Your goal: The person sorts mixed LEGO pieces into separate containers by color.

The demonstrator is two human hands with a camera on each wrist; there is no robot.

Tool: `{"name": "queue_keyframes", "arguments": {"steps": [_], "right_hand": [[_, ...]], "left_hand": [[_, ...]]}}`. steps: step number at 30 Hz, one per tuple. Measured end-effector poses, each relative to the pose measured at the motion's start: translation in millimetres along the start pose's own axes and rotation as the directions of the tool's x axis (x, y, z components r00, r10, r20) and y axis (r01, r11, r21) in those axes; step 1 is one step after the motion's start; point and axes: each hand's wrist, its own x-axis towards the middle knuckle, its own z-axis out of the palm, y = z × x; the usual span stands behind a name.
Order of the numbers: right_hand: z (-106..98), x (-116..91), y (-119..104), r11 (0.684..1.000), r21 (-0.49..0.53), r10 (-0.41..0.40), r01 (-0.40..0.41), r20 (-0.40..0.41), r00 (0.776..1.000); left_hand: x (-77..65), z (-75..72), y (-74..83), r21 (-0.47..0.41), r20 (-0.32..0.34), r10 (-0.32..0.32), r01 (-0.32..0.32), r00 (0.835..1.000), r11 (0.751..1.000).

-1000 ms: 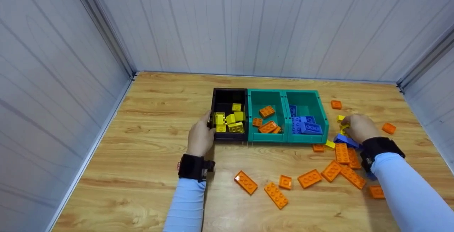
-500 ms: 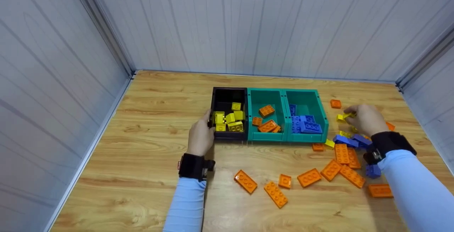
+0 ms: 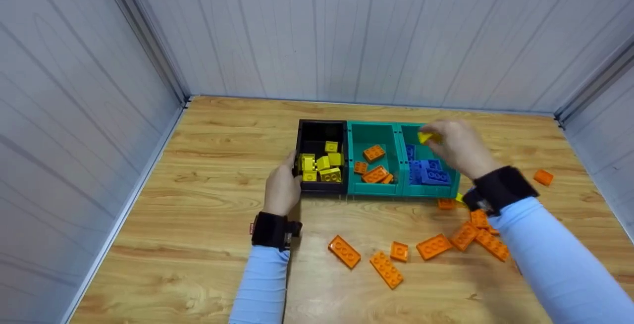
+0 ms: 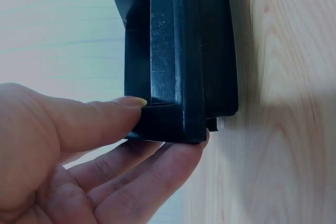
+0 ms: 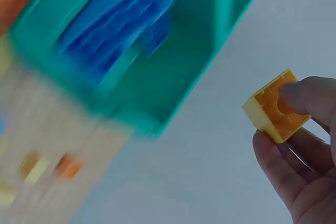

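Between thumb and fingers my right hand (image 3: 460, 146) pinches a yellow toy brick (image 5: 275, 106), above the right teal bin (image 3: 453, 185) of blue bricks (image 3: 428, 172). In the right wrist view the brick's hollow underside shows. At the far left of the bin row, my left hand (image 3: 282, 188) grips the black bin (image 3: 322, 192), which contains several yellow bricks (image 3: 330, 175). The left wrist view has the thumb (image 4: 105, 121) on the bin's rim and the fingers curled under its edge. Orange bricks (image 3: 374, 153) lie in the middle teal bin (image 3: 371, 191).
Loose orange bricks (image 3: 433, 247) are scattered over the wooden table (image 3: 198, 205) in front of the bins and to their right. A yellow brick (image 3: 459, 198) lies by the right bin's corner. My right forearm hides part of the pile. Pale panels (image 3: 337, 36) wall in the table.
From the loose bricks at the right, my right hand has picked up a yellow brick and moved left over the right teal bin. My left hand stays on the black bin.
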Motion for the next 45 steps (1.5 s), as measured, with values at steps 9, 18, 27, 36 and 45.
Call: {"name": "queue_keyframes", "arguments": {"steps": [9,18,27,36,45], "right_hand": [[61.1,31.3,-85.1,0.990,0.098,-0.111,0.104,0.075,0.991],[114.0,54.4,-117.4,0.982,0.125,-0.159,0.141,0.147,0.976],[146.3,68.6,-130.1,0.976,0.150,-0.183,0.157,0.177,0.967],[127.7,54.3,-119.8,0.983,0.159,-0.108,0.087,0.126,0.986],[92.6,-12.8,-108.2,0.973,0.216,-0.081,0.077,0.008,0.997]], "left_hand": [[0.0,-1.1,0.4,0.007,0.007,-0.019,0.019,1.000,1.000],[2.5,2.9,1.8,0.007,0.019,-0.015,0.014,1.000,1.000],[3.8,-4.5,2.7,0.008,0.019,-0.044,0.044,0.999,0.999],[3.8,-2.6,4.2,0.011,0.044,-0.035,0.034,0.998,0.999],[1.8,-1.6,2.9,0.003,0.046,-0.074,0.074,0.996,0.997]]}}
